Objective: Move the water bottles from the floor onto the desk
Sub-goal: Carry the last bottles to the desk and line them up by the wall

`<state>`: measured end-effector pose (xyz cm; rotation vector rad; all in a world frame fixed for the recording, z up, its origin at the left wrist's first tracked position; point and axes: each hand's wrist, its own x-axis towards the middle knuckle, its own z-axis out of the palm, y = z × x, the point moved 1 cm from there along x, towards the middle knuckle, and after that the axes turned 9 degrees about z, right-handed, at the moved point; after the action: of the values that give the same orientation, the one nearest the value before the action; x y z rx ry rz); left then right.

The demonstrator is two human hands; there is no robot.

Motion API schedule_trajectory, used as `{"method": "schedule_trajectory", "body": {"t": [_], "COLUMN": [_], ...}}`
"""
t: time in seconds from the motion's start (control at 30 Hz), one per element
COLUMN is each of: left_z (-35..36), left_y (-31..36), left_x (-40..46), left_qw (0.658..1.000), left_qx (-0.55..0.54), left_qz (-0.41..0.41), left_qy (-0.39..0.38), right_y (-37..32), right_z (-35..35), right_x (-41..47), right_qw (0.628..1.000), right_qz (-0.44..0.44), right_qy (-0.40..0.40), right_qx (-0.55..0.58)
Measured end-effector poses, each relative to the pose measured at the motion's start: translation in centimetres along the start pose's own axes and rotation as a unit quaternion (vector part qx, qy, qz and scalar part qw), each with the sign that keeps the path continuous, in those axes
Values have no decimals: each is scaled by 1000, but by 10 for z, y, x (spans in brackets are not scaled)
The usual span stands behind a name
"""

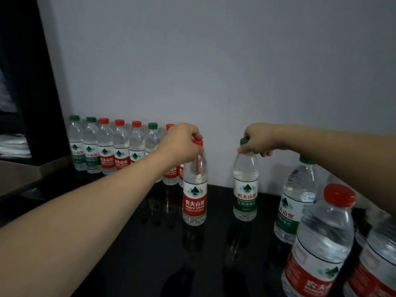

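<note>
My left hand (181, 144) grips the neck of a red-capped, red-labelled water bottle (195, 196) that stands upright on the glossy black desk (132, 249). My right hand (260, 139) is closed on the top of a green-capped, green-labelled bottle (245, 189), also upright on the desk, about a bottle's width to the right. Both bottles are clear plastic and full.
A row of several red- and green-capped bottles (105, 146) lines the grey wall at the back left. More bottles (319, 243) crowd the desk's right side, close to the camera. A dark cabinet (23, 82) stands at the left.
</note>
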<state>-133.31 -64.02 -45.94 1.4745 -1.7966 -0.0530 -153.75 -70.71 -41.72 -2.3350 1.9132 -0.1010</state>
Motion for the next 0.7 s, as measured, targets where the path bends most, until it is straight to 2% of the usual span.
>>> {"method": "schedule_trajectory", "body": {"t": [0.33, 0.53, 0.7], "left_z": [38, 60, 73], "left_y": [-17, -31, -46], "left_x": [53, 84, 100], "left_qw": [996, 992, 993], "left_qx": [49, 86, 74], "left_qz": [64, 82, 72], "left_qy": [34, 46, 49], "right_y": [-20, -31, -29], "right_z": [5, 13, 14], "right_x": [46, 73, 84], "right_qw": [997, 998, 998], "right_qz": [-31, -22, -6], "right_qy": [51, 25, 13], "right_qx": [46, 56, 53]}}
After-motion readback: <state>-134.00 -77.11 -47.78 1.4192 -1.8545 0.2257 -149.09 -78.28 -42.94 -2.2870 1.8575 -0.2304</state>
